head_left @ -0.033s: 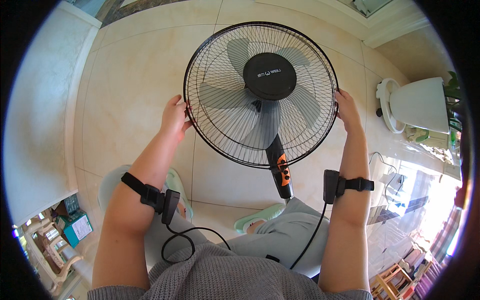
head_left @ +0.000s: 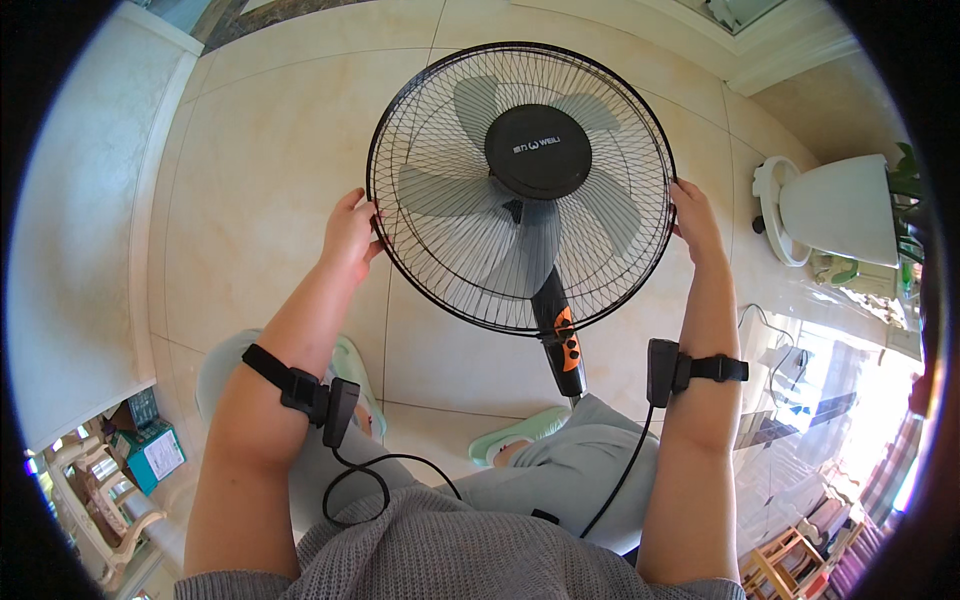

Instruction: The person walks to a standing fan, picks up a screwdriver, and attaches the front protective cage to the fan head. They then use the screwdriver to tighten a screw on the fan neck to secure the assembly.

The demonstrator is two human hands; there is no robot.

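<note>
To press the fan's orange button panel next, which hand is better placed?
Probably the right hand: it holds the fan at its right side, nearer in view to the orange panel. The left hand holds the opposite side, farther away.

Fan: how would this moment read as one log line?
left hand: on left rim of fan | right hand: on right rim | orange control panel: on black stem

The fan (head_left: 538, 152) was flanked by the left hand (head_left: 349, 235) and right hand (head_left: 698, 222) at its rim (head_left: 530, 44). Its control column (head_left: 563, 372) was overlapped by the guard (head_left: 425, 130), near the slippers (head_left: 542, 426). A planter (head_left: 835, 210) was set on a base (head_left: 768, 190), far right; a box (head_left: 160, 455) was noted lower left.
</note>
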